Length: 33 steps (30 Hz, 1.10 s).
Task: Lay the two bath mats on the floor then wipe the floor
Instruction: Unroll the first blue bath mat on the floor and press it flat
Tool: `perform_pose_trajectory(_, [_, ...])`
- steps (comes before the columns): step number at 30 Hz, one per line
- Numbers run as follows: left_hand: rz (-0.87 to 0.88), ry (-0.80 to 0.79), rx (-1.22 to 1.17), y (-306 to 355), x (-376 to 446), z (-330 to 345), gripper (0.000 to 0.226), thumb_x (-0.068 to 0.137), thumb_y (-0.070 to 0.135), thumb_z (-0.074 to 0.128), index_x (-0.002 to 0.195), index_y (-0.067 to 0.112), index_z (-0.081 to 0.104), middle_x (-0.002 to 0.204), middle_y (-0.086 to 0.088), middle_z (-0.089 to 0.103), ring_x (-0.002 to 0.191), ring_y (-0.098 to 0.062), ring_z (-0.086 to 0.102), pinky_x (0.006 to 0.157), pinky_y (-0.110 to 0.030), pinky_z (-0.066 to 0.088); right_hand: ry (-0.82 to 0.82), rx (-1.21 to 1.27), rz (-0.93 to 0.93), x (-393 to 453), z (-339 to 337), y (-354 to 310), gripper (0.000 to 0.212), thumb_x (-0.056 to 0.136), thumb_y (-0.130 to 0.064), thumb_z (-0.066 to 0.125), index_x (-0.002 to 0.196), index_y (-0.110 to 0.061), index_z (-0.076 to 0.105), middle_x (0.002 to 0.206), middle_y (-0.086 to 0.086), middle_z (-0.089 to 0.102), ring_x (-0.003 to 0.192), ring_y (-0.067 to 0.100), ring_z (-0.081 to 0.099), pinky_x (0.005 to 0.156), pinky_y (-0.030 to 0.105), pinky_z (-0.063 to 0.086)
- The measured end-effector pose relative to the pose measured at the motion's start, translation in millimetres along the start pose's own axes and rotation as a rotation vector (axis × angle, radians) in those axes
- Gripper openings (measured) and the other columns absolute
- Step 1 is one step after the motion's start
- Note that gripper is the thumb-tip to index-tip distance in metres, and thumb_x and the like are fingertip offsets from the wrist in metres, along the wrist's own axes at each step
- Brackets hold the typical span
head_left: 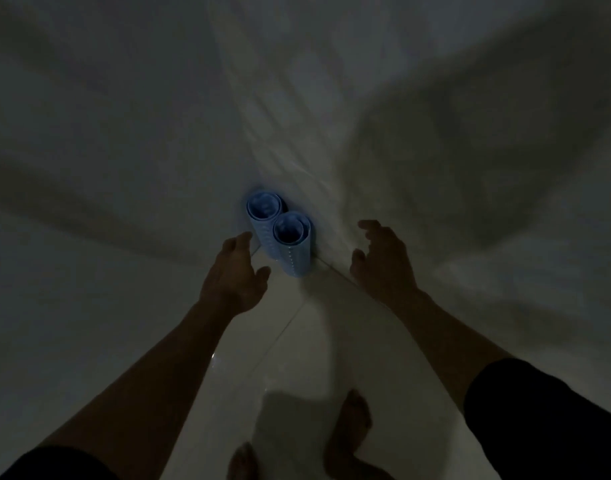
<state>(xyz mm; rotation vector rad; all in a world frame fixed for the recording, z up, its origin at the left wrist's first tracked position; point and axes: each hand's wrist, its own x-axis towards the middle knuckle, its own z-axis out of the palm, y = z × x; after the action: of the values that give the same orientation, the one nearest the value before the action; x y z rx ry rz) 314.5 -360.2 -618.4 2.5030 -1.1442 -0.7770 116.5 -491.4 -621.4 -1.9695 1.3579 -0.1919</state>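
Note:
Two light blue bath mats stand rolled up on end in the corner where two white walls meet. The farther roll leans against the wall and the nearer roll touches it in front. My left hand hovers just left of the rolls, fingers spread and relaxed, holding nothing. To the right of the rolls, my right hand is a little farther off, fingers loosely bent and empty. Neither hand touches a mat. The room is dim.
The white tiled floor runs from the corner toward me, with a grout line across it. My bare feet stand on it at the bottom of the view. White walls close in on both sides.

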Motion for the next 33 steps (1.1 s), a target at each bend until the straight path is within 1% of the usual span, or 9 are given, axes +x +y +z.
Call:
perform_pose_trajectory(5, [-0.008,-0.025,-0.038,-61,87,111,0.077,0.094,0.025,0.066,0.155,0.008,0.022,0.155,-0.015,0.034,0.142,-0.029,0.034,0.113,-0.033,0.029,-0.048,-0.027,-0.022,63,124,75,0.059,0.09,-0.011,0.058,0.146,-0.02,0.041,0.132,0.008,0.053,0.117,0.024,0.055,0.098,0.031,0.044])
perform_pose_trajectory(11, [0.057,0.01,-0.133,-132,172,220,0.078,0.091,0.018,0.068,0.153,0.01,0.022,0.149,-0.014,0.041,0.134,-0.029,0.042,0.109,-0.03,0.031,-0.081,0.036,0.011,132,248,147,0.068,0.089,-0.014,0.063,0.151,-0.015,0.033,0.143,0.013,0.048,0.125,0.029,0.052,0.104,0.036,0.043])
perform_pose_trajectory(17, [0.359,0.162,-0.256,-173,238,283,0.087,0.087,0.012,0.071,0.156,0.009,0.017,0.151,0.0,0.04,0.133,-0.012,0.041,0.103,-0.019,0.031,-0.036,0.054,-0.173,192,320,182,0.054,0.097,-0.01,0.057,0.146,0.0,0.035,0.129,0.012,0.054,0.108,0.014,0.051,0.08,0.008,0.037])
perform_pose_trajectory(19, [0.44,0.2,-0.296,-180,253,295,0.09,0.086,0.015,0.073,0.156,0.014,0.016,0.152,-0.001,0.043,0.132,-0.011,0.043,0.104,-0.021,0.035,0.003,0.089,-0.207,208,338,188,0.052,0.099,-0.011,0.054,0.147,-0.004,0.035,0.127,0.01,0.057,0.104,0.014,0.052,0.089,0.016,0.045])
perform_pose_trajectory(21, [0.493,0.228,-0.346,-187,262,303,0.091,0.085,0.02,0.076,0.154,0.018,0.018,0.15,0.005,0.044,0.128,-0.001,0.044,0.1,-0.01,0.037,-0.046,0.135,-0.222,222,356,197,0.064,0.095,-0.01,0.061,0.15,-0.009,0.029,0.136,0.012,0.053,0.114,0.022,0.055,0.102,0.032,0.046])
perform_pose_trajectory(23, [0.528,0.239,-0.406,-193,269,308,0.09,0.084,0.026,0.079,0.152,0.022,0.021,0.145,0.011,0.047,0.121,0.009,0.045,0.092,0.001,0.037,-0.032,0.168,-0.239,231,372,204,0.07,0.091,-0.009,0.067,0.148,-0.009,0.027,0.14,0.012,0.05,0.121,0.022,0.052,0.104,0.033,0.044])
perform_pose_trajectory(26, [0.56,0.235,-0.469,-200,276,312,0.087,0.082,0.032,0.08,0.15,0.026,0.025,0.142,0.016,0.049,0.116,0.015,0.05,0.097,-0.013,0.045,0.039,0.278,-0.287,237,390,210,0.078,0.081,0.001,0.075,0.14,0.001,0.025,0.135,0.02,0.05,0.12,0.027,0.053,0.103,0.04,0.046])
perform_pose_trajectory(29, [0.586,0.249,-0.511,-200,274,315,0.085,0.08,0.029,0.082,0.147,0.022,0.03,0.134,0.019,0.05,0.11,0.025,0.048,0.099,-0.023,0.05,0.077,0.311,-0.337,234,399,212,0.073,0.08,0.005,0.073,0.135,0.008,0.025,0.124,0.02,0.056,0.107,0.024,0.056,0.087,0.024,0.046])
perform_pose_trajectory(33, [0.611,0.249,-0.589,-194,260,313,0.077,0.08,0.02,0.083,0.142,0.01,0.037,0.133,0.002,0.058,0.113,0.005,0.059,0.098,-0.029,0.054,0.122,0.314,-0.357,217,400,217,0.076,0.079,0.006,0.073,0.138,0.005,0.025,0.123,0.018,0.058,0.111,0.03,0.059,0.092,0.038,0.05])
